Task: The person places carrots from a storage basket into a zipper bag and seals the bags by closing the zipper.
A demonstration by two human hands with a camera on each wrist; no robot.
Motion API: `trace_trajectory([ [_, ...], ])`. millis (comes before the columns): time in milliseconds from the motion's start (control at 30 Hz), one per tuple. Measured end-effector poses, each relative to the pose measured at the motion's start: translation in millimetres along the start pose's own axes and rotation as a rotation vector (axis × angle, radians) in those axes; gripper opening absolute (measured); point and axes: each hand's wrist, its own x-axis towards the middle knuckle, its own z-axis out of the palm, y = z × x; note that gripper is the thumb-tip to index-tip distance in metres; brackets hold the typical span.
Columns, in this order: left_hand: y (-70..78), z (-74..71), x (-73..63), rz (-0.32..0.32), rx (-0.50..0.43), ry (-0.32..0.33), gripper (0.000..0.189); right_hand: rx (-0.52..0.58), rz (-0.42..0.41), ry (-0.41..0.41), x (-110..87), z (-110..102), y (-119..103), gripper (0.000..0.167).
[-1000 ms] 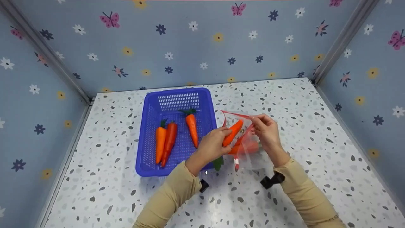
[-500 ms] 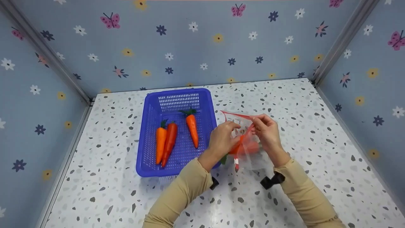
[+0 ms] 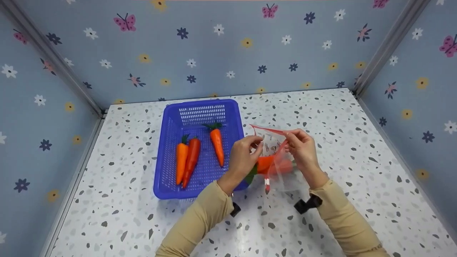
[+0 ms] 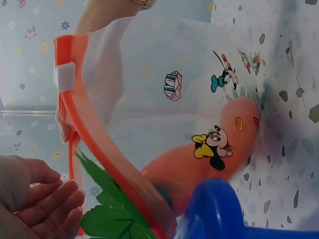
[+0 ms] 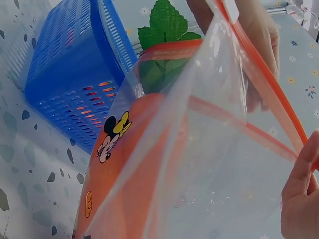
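My right hand pinches the red zip edge of a clear zip bag with cartoon prints and holds its mouth apart. Inside the bag lies an orange carrot; its green leaves poke out past the zip edge. More orange shows beside it, but how many carrots are in there I cannot tell. At the bag's mouth, near the leaves, hovers my left hand, its fingers loosely bent and nothing between them in the left wrist view. The bag's slider is white.
Left of the bag stands a blue plastic basket. It holds an orange carrot, a darker red carrot-shaped vegetable and a leafy carrot. All rest on a speckled table with patterned walls around it.
My left hand carried an orange carrot into the bag, let go of it, then drew back left toward the basket's edge. The right hand has stayed in place on the bag.
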Motion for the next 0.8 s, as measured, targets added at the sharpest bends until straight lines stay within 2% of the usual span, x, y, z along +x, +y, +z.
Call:
trace_trajectory([
  [200, -12.8, -13.8, -5.8, 0.010, -0.032, 0.071, 0.011, -0.012, 0.014, 0.009, 0.1, 0.4, -0.4, 0.013],
  [333, -25.8, -23.8, -10.0, -0.010, -0.050, 0.107, 0.010, -0.009, 0.008, 0.006, 0.1, 0.6, -0.4, 0.014],
  [667, -58.4, -50.3, -24.0, -0.141, -0.014, 0.117, 0.011, -0.018, 0.009, 0.007, 0.4, 0.8, -0.7, 0.014],
  [800, -72.3, -59.8, -30.4, -0.219, -0.017, 0.110, 0.016, -0.022, 0.019, 0.005, 0.7, 0.9, -0.7, 0.014],
])
